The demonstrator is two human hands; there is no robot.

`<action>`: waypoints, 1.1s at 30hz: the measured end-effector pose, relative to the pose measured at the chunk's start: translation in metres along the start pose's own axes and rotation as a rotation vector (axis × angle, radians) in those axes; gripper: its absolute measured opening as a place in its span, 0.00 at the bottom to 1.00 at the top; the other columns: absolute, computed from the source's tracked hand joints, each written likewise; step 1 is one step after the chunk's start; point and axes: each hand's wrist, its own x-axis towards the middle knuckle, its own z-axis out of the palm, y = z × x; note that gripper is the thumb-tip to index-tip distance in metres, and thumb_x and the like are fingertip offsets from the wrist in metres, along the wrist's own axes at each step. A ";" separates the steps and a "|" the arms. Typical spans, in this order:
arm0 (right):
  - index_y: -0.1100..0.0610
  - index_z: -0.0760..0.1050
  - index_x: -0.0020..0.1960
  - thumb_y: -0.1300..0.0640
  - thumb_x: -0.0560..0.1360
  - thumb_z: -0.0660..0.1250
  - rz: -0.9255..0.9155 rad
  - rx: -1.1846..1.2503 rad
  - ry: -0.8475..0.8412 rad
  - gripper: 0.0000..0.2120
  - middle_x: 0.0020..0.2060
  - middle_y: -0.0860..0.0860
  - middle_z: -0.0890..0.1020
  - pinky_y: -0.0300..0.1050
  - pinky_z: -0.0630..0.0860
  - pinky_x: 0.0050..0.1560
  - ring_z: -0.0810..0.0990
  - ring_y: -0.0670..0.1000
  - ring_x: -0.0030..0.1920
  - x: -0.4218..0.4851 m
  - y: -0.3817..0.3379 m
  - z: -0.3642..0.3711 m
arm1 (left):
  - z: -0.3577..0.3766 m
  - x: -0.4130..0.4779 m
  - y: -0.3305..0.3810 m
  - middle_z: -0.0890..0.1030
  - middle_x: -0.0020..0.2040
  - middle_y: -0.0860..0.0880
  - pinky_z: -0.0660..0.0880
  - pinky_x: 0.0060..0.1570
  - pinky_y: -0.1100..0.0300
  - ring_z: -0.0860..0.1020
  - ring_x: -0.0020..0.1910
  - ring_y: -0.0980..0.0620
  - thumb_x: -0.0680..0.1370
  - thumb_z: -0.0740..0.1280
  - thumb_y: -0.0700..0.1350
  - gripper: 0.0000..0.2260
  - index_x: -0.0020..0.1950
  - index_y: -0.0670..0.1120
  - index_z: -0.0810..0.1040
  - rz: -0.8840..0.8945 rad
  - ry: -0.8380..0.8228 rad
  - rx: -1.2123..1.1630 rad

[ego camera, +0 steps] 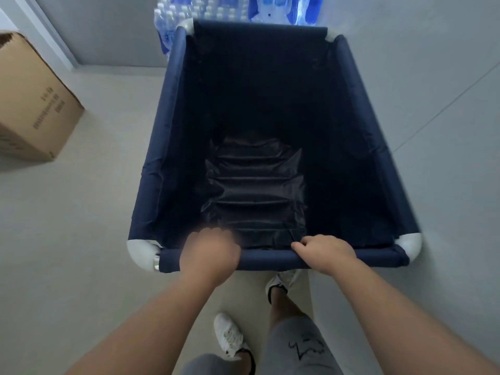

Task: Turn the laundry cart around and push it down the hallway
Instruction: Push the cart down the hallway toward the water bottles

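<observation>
The laundry cart [173, 125] is a deep navy fabric bin on a tube frame with white corner joints. It fills the middle of the head view and holds nothing but its wrinkled dark bottom. My left hand [209, 254] is closed over the near rail, left of centre, and looks blurred. My right hand [326, 251] grips the same rail right of centre. The cart's wheels are hidden under the fabric. My feet in white shoes stand just behind the rail.
A cardboard box [35, 104] sits on the floor at the left, beside a grey wall and door frame. Shrink-wrapped packs of water bottles [184, 12] are stacked right behind the cart's far rail. Pale tiled floor lies to the left and right.
</observation>
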 end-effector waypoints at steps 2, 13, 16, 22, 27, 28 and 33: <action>0.49 0.68 0.62 0.51 0.81 0.53 -0.024 -0.047 -0.011 0.12 0.58 0.53 0.74 0.54 0.70 0.46 0.72 0.58 0.53 0.002 0.000 -0.001 | 0.000 0.001 0.000 0.79 0.41 0.51 0.67 0.42 0.52 0.75 0.41 0.47 0.76 0.48 0.52 0.15 0.40 0.50 0.72 0.001 0.010 -0.008; 0.53 0.67 0.55 0.56 0.80 0.56 -0.088 -0.142 -0.084 0.04 0.55 0.53 0.76 0.53 0.71 0.45 0.72 0.56 0.49 0.002 -0.001 -0.007 | -0.001 0.001 0.000 0.78 0.40 0.51 0.64 0.40 0.52 0.74 0.40 0.48 0.74 0.45 0.52 0.16 0.39 0.50 0.70 0.010 -0.003 -0.052; 0.54 0.65 0.54 0.57 0.80 0.58 -0.106 -0.187 -0.100 0.04 0.54 0.54 0.76 0.53 0.73 0.45 0.74 0.58 0.50 0.001 -0.002 -0.009 | -0.001 0.001 0.000 0.78 0.39 0.51 0.64 0.40 0.52 0.73 0.39 0.48 0.74 0.45 0.52 0.15 0.38 0.51 0.70 0.004 -0.007 -0.056; 0.55 0.65 0.55 0.59 0.79 0.62 -0.134 -0.238 -0.106 0.07 0.54 0.55 0.76 0.55 0.76 0.47 0.76 0.59 0.50 0.003 -0.001 -0.008 | 0.000 0.002 0.000 0.78 0.38 0.52 0.65 0.40 0.52 0.73 0.38 0.49 0.74 0.46 0.52 0.16 0.38 0.51 0.72 -0.001 -0.010 -0.056; 0.55 0.66 0.57 0.60 0.78 0.62 -0.135 -0.248 -0.099 0.09 0.55 0.55 0.76 0.56 0.76 0.46 0.76 0.59 0.50 0.004 0.000 -0.007 | -0.001 0.003 -0.001 0.77 0.38 0.52 0.65 0.40 0.52 0.72 0.38 0.49 0.74 0.47 0.52 0.16 0.38 0.51 0.72 -0.003 -0.017 -0.050; 0.55 0.66 0.57 0.60 0.78 0.62 -0.136 -0.250 -0.100 0.09 0.55 0.55 0.76 0.55 0.76 0.45 0.76 0.59 0.50 0.004 0.000 -0.007 | 0.000 0.002 -0.001 0.77 0.38 0.52 0.65 0.40 0.52 0.72 0.37 0.49 0.74 0.47 0.52 0.16 0.38 0.51 0.72 -0.004 -0.016 -0.051; 0.56 0.66 0.57 0.60 0.78 0.64 -0.146 -0.253 -0.071 0.10 0.53 0.55 0.76 0.55 0.76 0.45 0.75 0.58 0.48 0.004 0.000 -0.006 | 0.001 0.002 0.000 0.77 0.36 0.52 0.68 0.39 0.52 0.72 0.36 0.49 0.75 0.49 0.51 0.15 0.38 0.50 0.74 -0.004 0.011 -0.069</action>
